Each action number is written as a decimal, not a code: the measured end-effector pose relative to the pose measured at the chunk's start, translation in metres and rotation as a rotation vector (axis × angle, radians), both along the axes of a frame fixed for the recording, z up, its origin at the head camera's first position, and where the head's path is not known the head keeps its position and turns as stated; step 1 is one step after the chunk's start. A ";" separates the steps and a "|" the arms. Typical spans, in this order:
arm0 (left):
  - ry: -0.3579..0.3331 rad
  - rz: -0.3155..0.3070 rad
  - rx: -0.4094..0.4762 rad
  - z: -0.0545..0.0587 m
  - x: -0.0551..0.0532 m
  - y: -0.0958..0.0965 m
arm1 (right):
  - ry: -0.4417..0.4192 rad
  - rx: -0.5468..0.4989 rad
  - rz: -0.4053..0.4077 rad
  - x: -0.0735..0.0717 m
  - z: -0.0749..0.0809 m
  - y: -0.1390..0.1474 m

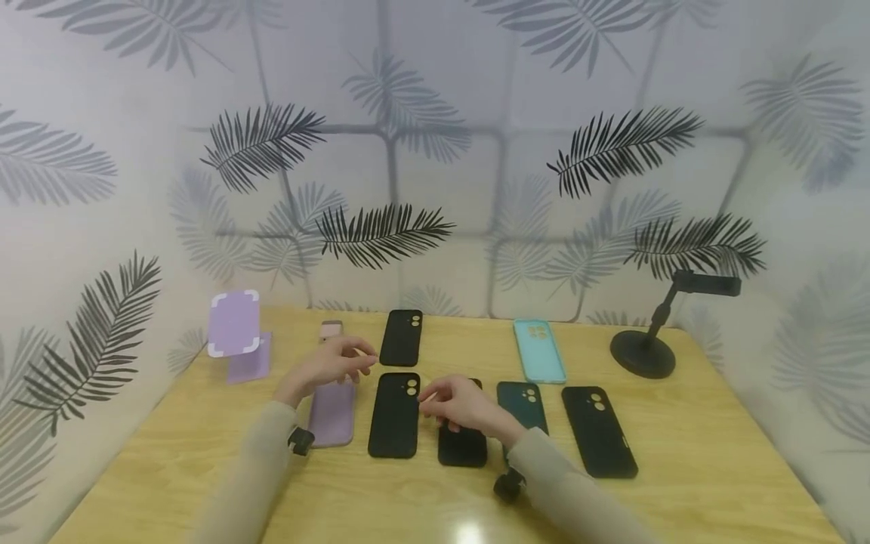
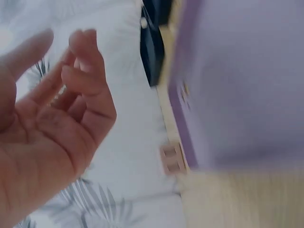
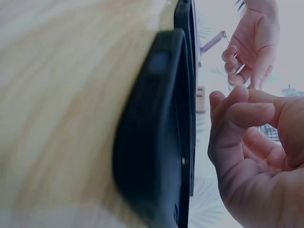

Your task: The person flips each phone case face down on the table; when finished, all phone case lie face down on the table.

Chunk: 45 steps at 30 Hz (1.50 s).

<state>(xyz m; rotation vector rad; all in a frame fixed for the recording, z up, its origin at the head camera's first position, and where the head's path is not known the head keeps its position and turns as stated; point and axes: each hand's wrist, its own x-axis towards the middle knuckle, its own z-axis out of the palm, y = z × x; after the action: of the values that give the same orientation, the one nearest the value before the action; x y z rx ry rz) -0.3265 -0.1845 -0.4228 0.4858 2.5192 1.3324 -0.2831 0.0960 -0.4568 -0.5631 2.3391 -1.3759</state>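
Observation:
My left hand point(image 1: 329, 363) hovers above a lilac phone case point(image 1: 332, 419), its fingers loosely bent with nothing between them. Likewise empty, my right hand point(image 1: 465, 408) hangs over a black phone case point(image 1: 462, 451) and covers its upper part. Between the two hands lies another black phone case point(image 1: 393, 419), with a third black phone case point(image 1: 401, 338) behind it. In the left wrist view the lilac case fills the right side, apart from the bent fingers point(image 2: 90, 76). The right wrist view shows the thumb and fingers point(image 3: 228, 128) curved above a black case's raised rim.
Right of my right hand lie a dark teal case point(image 1: 523, 404) and a large black case point(image 1: 598, 431), with a turquoise case point(image 1: 540, 351) behind. A lilac stand point(image 1: 234, 325) is at the back left, a black stand point(image 1: 642, 353) at the back right. A small pink object point(image 1: 331, 329) lies behind my left hand.

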 end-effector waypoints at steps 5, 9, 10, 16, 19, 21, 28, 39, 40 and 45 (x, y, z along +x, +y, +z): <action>-0.010 -0.021 -0.027 -0.003 0.000 -0.028 | -0.018 -0.006 0.073 0.001 -0.001 -0.014; -0.024 0.024 -0.037 -0.007 -0.001 -0.046 | -0.005 0.009 0.145 0.000 0.000 -0.028; -0.026 0.038 -0.035 -0.008 -0.002 -0.050 | -0.003 0.013 0.162 0.001 0.001 -0.032; -0.037 0.087 -0.048 -0.016 -0.009 -0.066 | -0.026 -0.016 0.229 0.002 0.001 -0.057; -0.060 0.097 -0.053 -0.019 -0.012 -0.073 | -0.022 -0.032 0.263 0.003 0.002 -0.067; -0.081 0.092 -0.048 -0.021 -0.013 -0.076 | -0.008 -0.028 0.285 0.003 0.002 -0.073; -0.143 0.085 -0.088 -0.024 -0.014 -0.079 | 0.010 0.047 0.302 0.004 -0.002 -0.086; -0.177 0.103 -0.109 -0.025 -0.016 -0.078 | 0.096 0.207 0.297 0.001 0.000 -0.098; -0.179 0.105 -0.111 -0.026 -0.017 -0.078 | 0.093 0.212 0.296 0.001 0.000 -0.099; -0.183 0.105 -0.105 -0.027 -0.019 -0.077 | 0.084 0.237 0.292 0.002 0.004 -0.099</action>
<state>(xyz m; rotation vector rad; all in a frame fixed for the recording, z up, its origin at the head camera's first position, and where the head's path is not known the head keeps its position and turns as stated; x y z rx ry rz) -0.3455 -0.2616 -0.4500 0.2029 2.4759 1.2120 -0.2813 -0.0032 -0.4528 -0.8624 2.3270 -0.9472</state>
